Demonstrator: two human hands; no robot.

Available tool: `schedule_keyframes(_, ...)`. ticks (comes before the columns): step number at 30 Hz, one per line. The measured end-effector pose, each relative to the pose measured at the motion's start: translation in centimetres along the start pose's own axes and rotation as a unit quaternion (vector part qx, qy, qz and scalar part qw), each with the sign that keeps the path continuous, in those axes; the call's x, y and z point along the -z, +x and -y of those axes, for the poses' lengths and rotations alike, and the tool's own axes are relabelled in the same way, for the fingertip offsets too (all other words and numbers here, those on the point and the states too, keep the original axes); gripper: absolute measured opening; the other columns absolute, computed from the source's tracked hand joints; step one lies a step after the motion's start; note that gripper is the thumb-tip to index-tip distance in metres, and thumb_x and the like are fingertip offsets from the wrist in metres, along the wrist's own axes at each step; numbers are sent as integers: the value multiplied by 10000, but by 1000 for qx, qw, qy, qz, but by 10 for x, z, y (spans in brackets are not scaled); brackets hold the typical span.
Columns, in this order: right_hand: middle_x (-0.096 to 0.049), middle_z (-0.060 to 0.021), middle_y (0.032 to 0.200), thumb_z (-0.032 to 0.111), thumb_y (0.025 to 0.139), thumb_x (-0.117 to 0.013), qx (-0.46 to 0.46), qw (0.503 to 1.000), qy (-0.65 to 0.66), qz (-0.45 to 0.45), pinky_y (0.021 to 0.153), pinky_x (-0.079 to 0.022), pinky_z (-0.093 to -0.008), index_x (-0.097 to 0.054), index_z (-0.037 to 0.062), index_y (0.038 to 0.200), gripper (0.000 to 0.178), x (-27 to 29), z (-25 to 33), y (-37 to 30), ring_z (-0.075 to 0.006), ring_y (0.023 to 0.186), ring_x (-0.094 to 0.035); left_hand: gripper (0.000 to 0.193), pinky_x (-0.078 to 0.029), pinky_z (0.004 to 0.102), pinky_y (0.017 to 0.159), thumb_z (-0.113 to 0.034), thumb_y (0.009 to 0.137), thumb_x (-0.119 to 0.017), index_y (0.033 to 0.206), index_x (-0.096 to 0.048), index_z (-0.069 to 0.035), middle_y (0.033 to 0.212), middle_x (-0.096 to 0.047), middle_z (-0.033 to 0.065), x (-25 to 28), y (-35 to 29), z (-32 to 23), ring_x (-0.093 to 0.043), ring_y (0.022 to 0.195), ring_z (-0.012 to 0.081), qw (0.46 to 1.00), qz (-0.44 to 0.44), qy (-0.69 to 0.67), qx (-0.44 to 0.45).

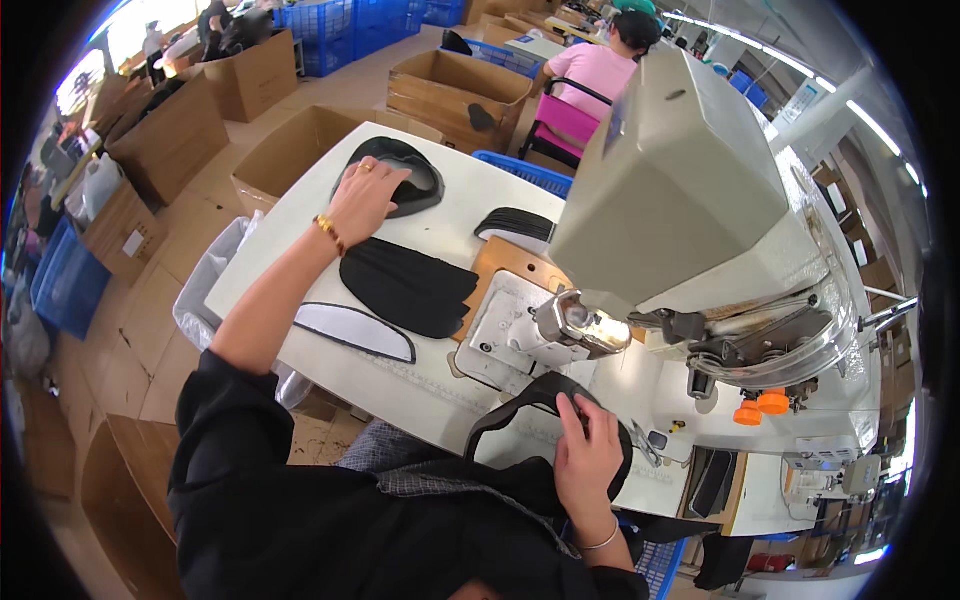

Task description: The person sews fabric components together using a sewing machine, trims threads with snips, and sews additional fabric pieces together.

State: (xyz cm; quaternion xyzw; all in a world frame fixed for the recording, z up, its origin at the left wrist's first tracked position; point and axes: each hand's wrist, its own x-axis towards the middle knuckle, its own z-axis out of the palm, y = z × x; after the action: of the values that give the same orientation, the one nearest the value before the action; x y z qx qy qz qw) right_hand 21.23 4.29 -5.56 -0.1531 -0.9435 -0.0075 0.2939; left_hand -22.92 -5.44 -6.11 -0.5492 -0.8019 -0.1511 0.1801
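My left hand reaches to the far left of the white sewing table, its fingers stretched over a rounded black piece with a hollow middle. Close to my body, my right hand grips a black curved fabric band between thumb and fingers; the band loops open at the table's front edge. Fanned black fabric pieces lie between my hands. Beside them rests a white curved panel with a black edge. A small stack of black curved pieces sits farther back.
The sewing machine head overhangs the table's right side, above its metal arm. Scissors lie right of my right hand. A cardboard box and a white plastic bag flank the table's left. A person in pink sits beyond.
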Motion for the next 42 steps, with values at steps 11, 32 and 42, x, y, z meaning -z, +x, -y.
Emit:
schedule_keyframes(11,-426,-27,858,97,713,-662,219,961,3,-172,571,-413,-263,-742,123,1086,382,15,-6,38,-152,690,-460,500,-478,362,911,-177,699,-781,1147,-610,-33,1030,-559,95,-9,-92,-122,-556,1025,273,980,71,13,-185)
schedule_keyframes(32,-651,-186,1067,70,738,-653,266,948,-39,-168,815,-514,-487,-690,4,965,240,-13,-42,54,-367,991,-649,308,-518,380,807,-112,692,-789,985,-697,-90,1027,-613,51,99,-18,-217,-603,946,259,935,-29,-281,-215)
schedule_keyframes(42,-612,-259,1101,41,698,-659,238,960,42,-142,780,-507,-438,-652,-33,976,288,-12,-48,50,-388,970,-628,291,-477,410,870,-117,736,-781,1006,-680,-85,1080,-583,81,86,-27,-228,-571,1010,291,944,-18,-260,-201)
